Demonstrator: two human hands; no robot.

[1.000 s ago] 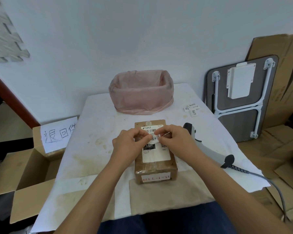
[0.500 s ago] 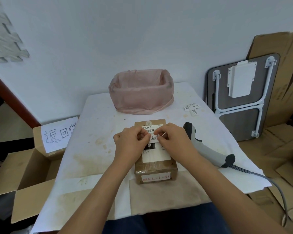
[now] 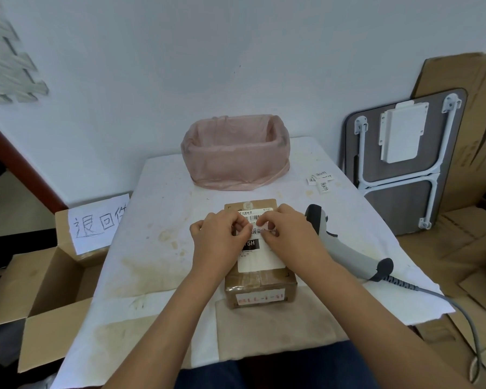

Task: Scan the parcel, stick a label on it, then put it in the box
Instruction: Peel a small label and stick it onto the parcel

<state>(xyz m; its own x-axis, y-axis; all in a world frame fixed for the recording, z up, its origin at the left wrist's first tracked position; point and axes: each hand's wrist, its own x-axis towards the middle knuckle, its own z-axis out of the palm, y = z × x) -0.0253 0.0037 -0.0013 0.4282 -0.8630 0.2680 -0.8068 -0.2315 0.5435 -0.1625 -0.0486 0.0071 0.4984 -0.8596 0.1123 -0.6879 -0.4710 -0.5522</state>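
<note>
A brown cardboard parcel [image 3: 260,287] with a white shipping sheet lies in the middle of the white table [image 3: 157,248]. A small white label [image 3: 257,231] with handwritten characters sits on the parcel's top. My left hand [image 3: 218,240] and my right hand [image 3: 291,234] both rest on the parcel, fingertips pinching the label's two ends and holding it against the shipping sheet. A grey handheld scanner [image 3: 345,248] lies on the table just right of the parcel, its cable running off to the right. An open cardboard box [image 3: 40,290] with a handwritten paper sign stands on the floor at the left.
A bin lined with a pink bag [image 3: 235,153] stands at the back of the table. Several spare labels [image 3: 320,179] lie at the back right. A folded table [image 3: 404,161] and flattened cardboard [image 3: 466,248] lean and lie at the right.
Both hands have lowered the label from just above the parcel down onto its top, moving slightly away from me. The parcel and scanner have not moved.
</note>
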